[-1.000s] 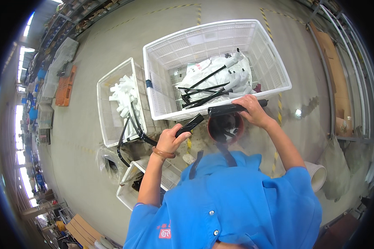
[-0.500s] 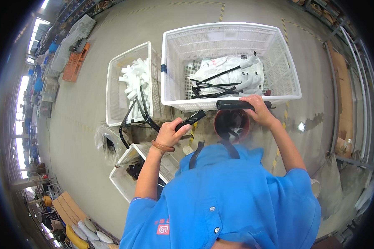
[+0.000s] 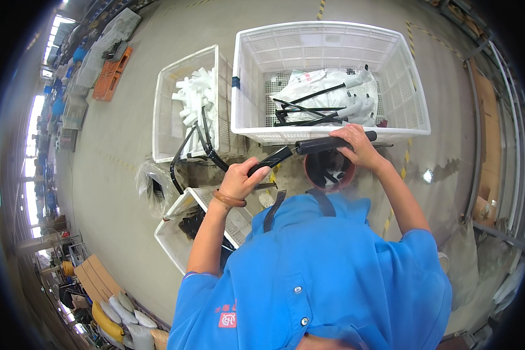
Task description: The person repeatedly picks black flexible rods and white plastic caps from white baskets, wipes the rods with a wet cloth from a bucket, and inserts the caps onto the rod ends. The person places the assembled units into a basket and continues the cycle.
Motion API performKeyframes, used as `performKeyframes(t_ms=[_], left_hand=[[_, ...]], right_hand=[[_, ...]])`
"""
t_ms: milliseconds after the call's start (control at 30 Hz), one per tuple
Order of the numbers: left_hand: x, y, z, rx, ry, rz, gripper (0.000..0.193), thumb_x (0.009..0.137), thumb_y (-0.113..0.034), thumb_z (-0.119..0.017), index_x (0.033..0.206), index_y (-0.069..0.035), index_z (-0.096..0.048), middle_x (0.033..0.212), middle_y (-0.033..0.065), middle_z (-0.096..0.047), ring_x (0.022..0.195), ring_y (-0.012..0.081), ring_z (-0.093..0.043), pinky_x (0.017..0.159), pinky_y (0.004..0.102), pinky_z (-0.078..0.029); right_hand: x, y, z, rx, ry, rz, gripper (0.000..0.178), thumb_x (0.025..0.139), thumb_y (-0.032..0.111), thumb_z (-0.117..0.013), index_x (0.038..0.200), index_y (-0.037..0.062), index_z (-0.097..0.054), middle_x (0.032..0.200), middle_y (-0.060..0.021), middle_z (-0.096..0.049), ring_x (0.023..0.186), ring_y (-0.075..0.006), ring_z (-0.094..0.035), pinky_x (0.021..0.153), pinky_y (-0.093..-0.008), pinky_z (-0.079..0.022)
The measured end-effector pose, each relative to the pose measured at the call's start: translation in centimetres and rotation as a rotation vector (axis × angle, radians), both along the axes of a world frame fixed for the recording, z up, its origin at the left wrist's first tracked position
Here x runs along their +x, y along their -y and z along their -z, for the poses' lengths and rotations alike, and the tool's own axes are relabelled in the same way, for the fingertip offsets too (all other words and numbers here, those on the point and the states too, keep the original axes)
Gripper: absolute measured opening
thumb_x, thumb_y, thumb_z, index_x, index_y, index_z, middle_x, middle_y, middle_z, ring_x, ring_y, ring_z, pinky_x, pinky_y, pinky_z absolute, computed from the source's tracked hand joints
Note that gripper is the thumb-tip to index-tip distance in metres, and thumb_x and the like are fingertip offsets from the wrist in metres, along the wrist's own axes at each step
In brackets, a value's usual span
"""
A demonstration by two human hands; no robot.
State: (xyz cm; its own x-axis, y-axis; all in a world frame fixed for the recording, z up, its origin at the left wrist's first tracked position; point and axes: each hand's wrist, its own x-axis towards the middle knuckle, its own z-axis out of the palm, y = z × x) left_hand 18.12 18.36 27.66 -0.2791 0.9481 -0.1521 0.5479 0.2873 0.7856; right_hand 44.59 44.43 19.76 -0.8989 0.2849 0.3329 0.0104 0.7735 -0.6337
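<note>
The left hand (image 3: 239, 178) is closed around a black bar (image 3: 277, 157), whose far end points up and to the right. The right hand (image 3: 356, 144) grips a black tube (image 3: 318, 144), thicker and rounder, from above near its right end. The hands are well apart, each clamped on its own piece. The bar and the tube lie almost end to end, in front of the near edge of the big crate (image 3: 274, 133); whether their ends touch is too fine to tell.

Below the tube, by the big crate's near edge, a red bucket (image 3: 349, 179) stands on the floor (image 3: 116, 204) with some white pieces inside. In the big crate, black rods (image 3: 321, 92) lie crossed on white bags (image 3: 361, 105), toward its near edge.

To the left is the small crate (image 3: 226, 116), with a heap of white tubes (image 3: 195, 96). Bent black tubing (image 3: 217, 162) passes over its near edge and runs down toward the left hand; whether it joins the bar cannot be told. Near that crate's near left corner sits a clear plastic bag (image 3: 146, 175). Closer to the person, partly behind the left forearm, is a low crate (image 3: 170, 244) holding black pieces (image 3: 192, 224).
</note>
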Motion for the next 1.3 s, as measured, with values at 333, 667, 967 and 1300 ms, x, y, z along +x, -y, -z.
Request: performKeyframes(t_ms=[333,667,967,1300], left_hand=[[2.7,-1.2,-0.3,0.072,-0.086,-0.006,0.033,0.094,-0.036,-0.064,0.087,-0.004,-0.059,0.066,0.0192,-0.060,0.062,0.0412,-0.059,0.055,0.0455,-0.045],[4.3,-0.4,-1.9,0.160,-0.191,0.267,0.042,0.091,-0.046,-0.064,0.079,-0.007,-0.058,0.061,0.0140,-0.057,0.060,0.0378,-0.060,0.053,0.0464,-0.046],[4.4,-1.6,0.2,-0.060,-0.120,0.137,0.068,0.063,-0.050,-0.089,0.105,-0.003,-0.061,0.083,0.0190,-0.069,0.074,0.0352,-0.067,0.068,0.0413,-0.053],[-1.4,2.6,-1.9,-0.109,0.569,-0.002,0.038,0.081,-0.017,-0.081,0.112,-0.005,-0.061,0.091,0.0016,-0.062,0.083,0.0093,-0.058,0.079,0.0292,-0.050]], right_hand=[[-3.3,3.6,-4.7,0.077,-0.146,-0.053,0.050,0.081,0.026,-0.076,0.126,0.0112,-0.061,0.096,-0.0115,-0.066,0.082,-0.0324,-0.064,0.073,-0.0414,-0.052],[-4.2,0.0,-12.2,-0.652,0.944,-0.550,0.045,0.094,0.037,-0.064,0.124,0.0040,-0.060,0.084,-0.0018,-0.064,0.073,-0.0151,-0.059,0.069,-0.0331,-0.050],[-9.0,10.0,-8.9,0.282,0.483,-0.353,0.041,0.076,0.024,-0.073,0.106,0.0062,-0.052,0.080,-0.0135,-0.066,0.076,-0.0367,-0.067,0.065,-0.0469,-0.051],[-7.3,-1.6,-20.7,-0.182,0.311,-0.304,0.039,0.074,0.030,-0.079,0.091,0.0000,-0.061,0.078,-0.0120,-0.061,0.070,-0.0221,-0.057,0.066,-0.0351,-0.047]])
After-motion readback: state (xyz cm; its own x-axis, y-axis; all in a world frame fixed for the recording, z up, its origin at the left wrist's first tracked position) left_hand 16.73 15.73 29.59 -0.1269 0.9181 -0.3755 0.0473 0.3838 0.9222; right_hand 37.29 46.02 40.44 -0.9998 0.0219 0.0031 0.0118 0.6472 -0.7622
